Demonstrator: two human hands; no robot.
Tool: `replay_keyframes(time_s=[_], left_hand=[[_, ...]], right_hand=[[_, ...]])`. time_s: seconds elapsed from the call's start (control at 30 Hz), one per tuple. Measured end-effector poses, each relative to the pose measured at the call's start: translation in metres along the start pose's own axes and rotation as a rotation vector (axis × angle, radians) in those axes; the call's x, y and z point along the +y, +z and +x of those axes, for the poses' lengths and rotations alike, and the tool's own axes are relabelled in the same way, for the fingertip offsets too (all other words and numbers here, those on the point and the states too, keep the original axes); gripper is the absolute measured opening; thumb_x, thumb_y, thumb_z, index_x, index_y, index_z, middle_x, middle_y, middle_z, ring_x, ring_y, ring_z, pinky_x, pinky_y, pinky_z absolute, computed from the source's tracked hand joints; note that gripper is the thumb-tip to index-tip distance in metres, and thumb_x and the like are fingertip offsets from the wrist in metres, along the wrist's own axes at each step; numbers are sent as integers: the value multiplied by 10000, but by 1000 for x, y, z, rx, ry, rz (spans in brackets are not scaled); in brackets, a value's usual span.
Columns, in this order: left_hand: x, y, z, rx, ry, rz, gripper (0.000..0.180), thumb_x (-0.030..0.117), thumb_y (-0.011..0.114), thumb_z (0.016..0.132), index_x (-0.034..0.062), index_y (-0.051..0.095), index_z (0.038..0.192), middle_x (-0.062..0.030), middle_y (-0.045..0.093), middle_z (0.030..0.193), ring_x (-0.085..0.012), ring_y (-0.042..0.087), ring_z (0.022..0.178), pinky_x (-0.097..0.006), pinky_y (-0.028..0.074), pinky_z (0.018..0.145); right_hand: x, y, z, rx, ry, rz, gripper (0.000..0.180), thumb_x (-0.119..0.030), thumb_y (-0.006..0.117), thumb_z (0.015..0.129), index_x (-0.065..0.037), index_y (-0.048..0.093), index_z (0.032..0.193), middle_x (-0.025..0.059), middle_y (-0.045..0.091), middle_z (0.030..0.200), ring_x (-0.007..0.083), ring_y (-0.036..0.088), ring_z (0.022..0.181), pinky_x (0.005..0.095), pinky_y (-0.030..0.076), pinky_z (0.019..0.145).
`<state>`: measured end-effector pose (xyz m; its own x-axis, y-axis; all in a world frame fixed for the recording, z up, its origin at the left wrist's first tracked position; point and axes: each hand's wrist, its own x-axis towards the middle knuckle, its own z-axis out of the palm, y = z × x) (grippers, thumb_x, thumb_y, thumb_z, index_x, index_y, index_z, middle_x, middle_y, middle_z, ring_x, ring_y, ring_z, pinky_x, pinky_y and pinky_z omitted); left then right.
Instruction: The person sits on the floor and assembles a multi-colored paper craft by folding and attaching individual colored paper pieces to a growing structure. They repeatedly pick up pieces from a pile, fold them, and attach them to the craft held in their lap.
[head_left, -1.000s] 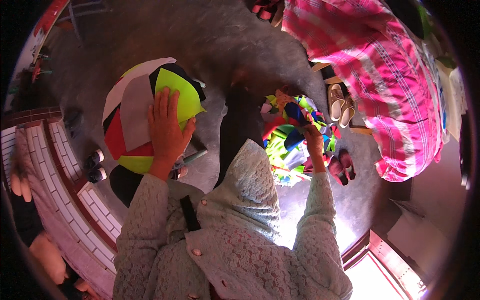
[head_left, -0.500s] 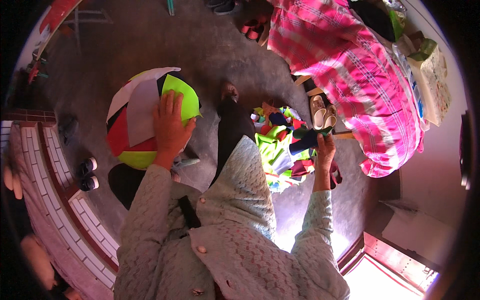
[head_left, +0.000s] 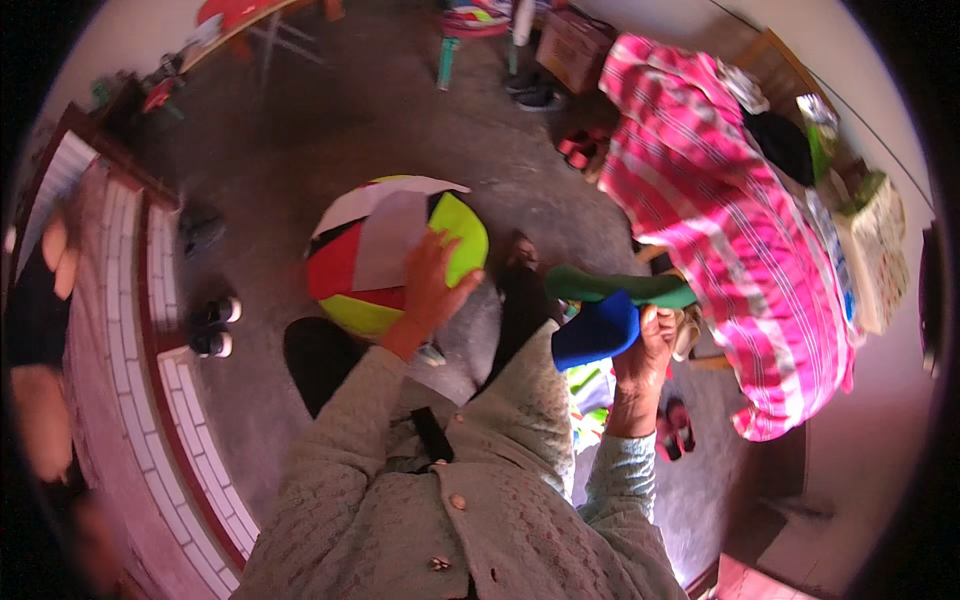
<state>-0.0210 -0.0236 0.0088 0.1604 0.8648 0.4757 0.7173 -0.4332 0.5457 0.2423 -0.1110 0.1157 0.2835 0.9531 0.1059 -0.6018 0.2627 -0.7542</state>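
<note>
A round patchwork bundle (head_left: 385, 240) of white, grey, red, black and yellow-green cloth pieces sits at my knee, left of centre. My left hand (head_left: 430, 290) lies on its right side with the fingers stretched out, over the grey and yellow-green pieces. On the right, my right hand (head_left: 645, 370) pinches a green cloth strip (head_left: 610, 288) and a blue cloth piece (head_left: 597, 335) between thumb and fingers. Both pieces stick out to the left of that hand. Beneath them a pile of bright cloth scraps (head_left: 590, 395) is partly hidden by my arm and the blue piece.
A pink plaid cloth (head_left: 710, 230) drapes over furniture on the right. Pale shoes (head_left: 688, 332) and red shoes (head_left: 676, 430) are near my right hand. Dark shoes with white soles (head_left: 215, 328) stand left, beside a white-tiled ledge (head_left: 130, 330). A cardboard box (head_left: 575, 50) is at the back.
The view has swung, shifting the room in the picture. My right hand has lifted the green and blue pieces up above the scrap pile. My left hand stays on the patchwork bundle.
</note>
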Motion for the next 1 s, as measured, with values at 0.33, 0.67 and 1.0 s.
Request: replay_keyframes(time_s=[0.33,0.67,1.0], left_hand=[[36,-78,-56,-239,-402,-1280,741,345,661,780,10,335,1355,-119,386,1358,-209,337,1274,-337,243,1057],[57,-104,-67,-617,-366,-1016,547,181,761,691,48,529,1169,-56,564,1121,-153,510,1068,-318,383,943],[52,-97,-82,-320,-254,-581,327,145,731,714,17,579,975,-108,616,915,-221,599,861,-338,452,781]], right_hand=[[57,64,-31,-622,579,-293,170,-114,636,837,-29,598,979,-24,606,919,68,529,844,229,417,785],[66,65,-53,-619,734,-297,129,-109,624,842,-30,593,939,-3,609,892,72,524,820,215,405,761],[80,35,-50,-433,728,-274,222,-168,690,801,-48,583,955,-29,582,871,58,501,795,197,382,737]])
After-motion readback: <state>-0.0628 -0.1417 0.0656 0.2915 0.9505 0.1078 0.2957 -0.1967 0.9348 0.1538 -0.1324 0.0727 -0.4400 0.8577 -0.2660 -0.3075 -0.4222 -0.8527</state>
